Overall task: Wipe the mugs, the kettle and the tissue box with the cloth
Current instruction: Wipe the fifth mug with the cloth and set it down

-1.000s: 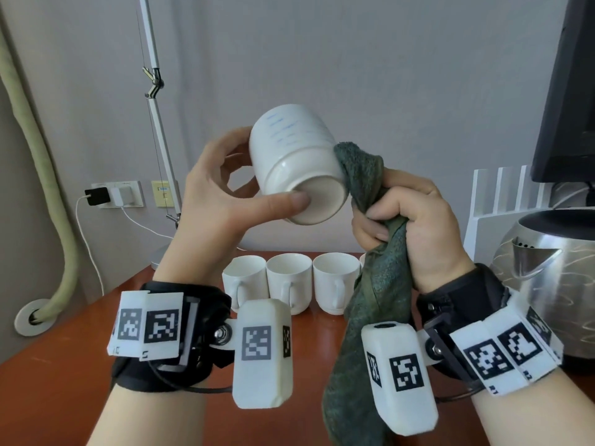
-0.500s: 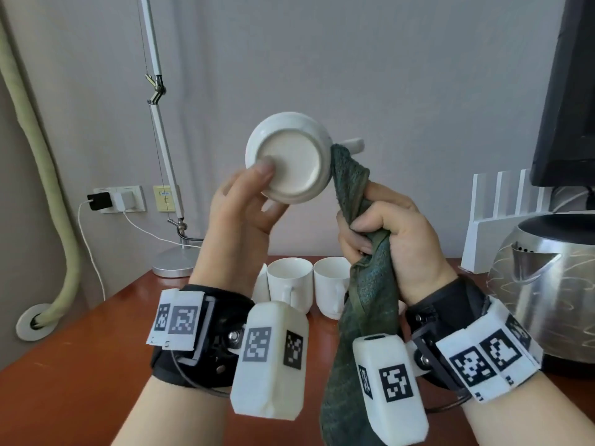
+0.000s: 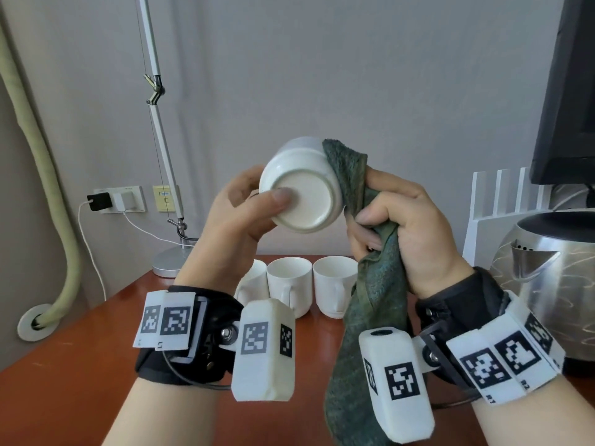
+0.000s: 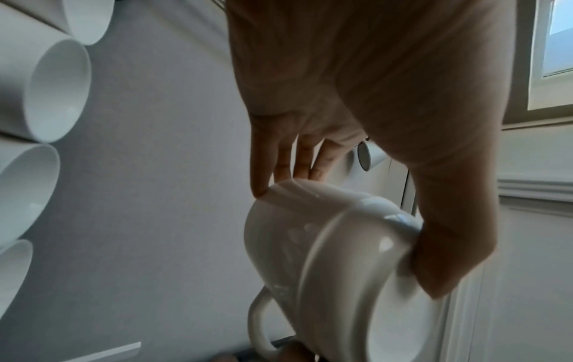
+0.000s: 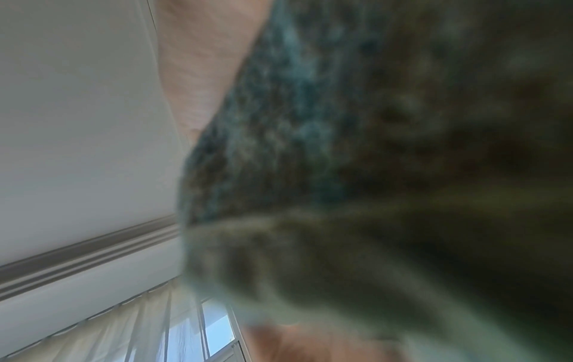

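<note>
Because the dark green cloth (image 5: pixel 387 171) hangs right over the lens, the right wrist view is mostly blurred fabric, with only a strip of skin at the top edge and a curtained window at lower left. The tissue box cannot be made out in any view, and the steel kettle (image 3: pixel 553 284) is cut off by the right edge of the head frame.

At the centre of the head view, the left hand (image 3: pixel 235 226) holds a white mug (image 3: pixel 302 191) raised and tipped, its base turned toward the camera; the thumb presses on the base and the fingers reach round the far rim, as the left wrist view shows (image 4: pixel 325 257). The right hand (image 3: pixel 409 226) has its fingers curled tight round the bunched cloth (image 3: pixel 370 284), whose top fold lies against the mug's right side while the rest hangs toward the bottom edge.

Three more white mugs (image 3: pixel 289 281) stand in a row on the red-brown table (image 3: pixel 80 365), partly hidden behind the wrists.

Half a second ago the mug sat higher with its handle showing to the right; now it is lower, the handle out of sight in the head view.
</note>
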A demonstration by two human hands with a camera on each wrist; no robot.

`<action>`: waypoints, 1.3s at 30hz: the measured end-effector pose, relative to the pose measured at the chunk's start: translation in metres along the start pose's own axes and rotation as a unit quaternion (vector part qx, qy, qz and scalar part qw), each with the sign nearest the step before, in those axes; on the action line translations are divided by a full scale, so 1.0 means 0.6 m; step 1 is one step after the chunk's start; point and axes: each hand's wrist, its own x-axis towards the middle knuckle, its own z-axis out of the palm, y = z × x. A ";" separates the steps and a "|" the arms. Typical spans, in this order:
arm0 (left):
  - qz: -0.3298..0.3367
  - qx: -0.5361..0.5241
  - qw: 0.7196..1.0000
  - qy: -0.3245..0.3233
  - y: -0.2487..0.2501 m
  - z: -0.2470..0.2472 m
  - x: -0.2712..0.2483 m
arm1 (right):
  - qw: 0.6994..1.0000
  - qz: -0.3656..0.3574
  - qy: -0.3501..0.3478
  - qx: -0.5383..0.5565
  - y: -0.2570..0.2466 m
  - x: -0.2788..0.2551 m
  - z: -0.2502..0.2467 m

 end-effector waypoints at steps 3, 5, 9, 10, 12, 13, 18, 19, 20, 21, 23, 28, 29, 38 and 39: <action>0.012 0.029 0.999 -0.019 0.006 -0.001 -0.003 | 0.999 0.013 -0.025 -0.032 -0.010 -0.004 -0.002; 0.008 0.044 0.999 -0.022 0.011 0.002 -0.002 | 0.997 0.018 -0.035 -0.064 -0.017 -0.007 0.002; 0.004 0.042 0.999 -0.019 0.013 0.001 0.000 | 0.994 0.015 -0.041 -0.101 -0.015 -0.009 0.010; 0.004 0.035 0.999 -0.013 0.012 0.001 0.000 | 0.994 0.013 -0.043 -0.103 -0.014 -0.008 0.010; 0.004 0.004 1.000 0.005 0.013 0.001 -0.002 | 0.993 0.005 -0.044 -0.109 -0.009 -0.007 0.010; 0.005 -0.014 1.000 0.015 0.014 0.003 -0.004 | 0.993 -0.003 -0.043 -0.113 -0.007 -0.006 0.010; 0.005 -0.048 0.998 0.034 0.015 0.003 0.001 | 0.991 -0.018 -0.033 -0.129 0.001 -0.004 0.011; 0.003 -0.041 0.999 0.033 0.014 0.002 0.001 | 0.991 -0.018 -0.030 -0.132 0.002 -0.003 0.011; -0.001 -0.032 0.999 0.028 0.012 0.001 0.001 | 0.991 -0.018 -0.025 -0.132 0.002 -0.002 0.010; -0.008 -0.021 0.999 0.024 0.010 -0.001 0.000 | 0.991 -0.018 -0.021 -0.129 0.002 -0.001 0.009; -0.017 0.018 1.000 0.009 0.007 -0.003 0.001 | 0.992 -0.019 -0.013 -0.126 0.000 -0.001 0.008; 0.013 0.084 0.996 0.001 0.007 -0.001 0.007 | 0.984 -0.023 -0.013 -0.174 -0.006 -0.002 0.004; 0.011 0.080 0.997 0.012 0.006 0.001 0.006 | 0.983 -0.026 -0.013 -0.182 -0.005 -0.001 0.005; -0.063 0.019 0.998 0.018 -0.020 0.023 0.006 | 0.979 -0.041 0.036 -0.195 0.004 0.002 0.000; -0.065 0.026 0.997 0.015 -0.020 0.025 0.006 | 0.979 -0.037 0.040 -0.195 0.002 0.003 -0.004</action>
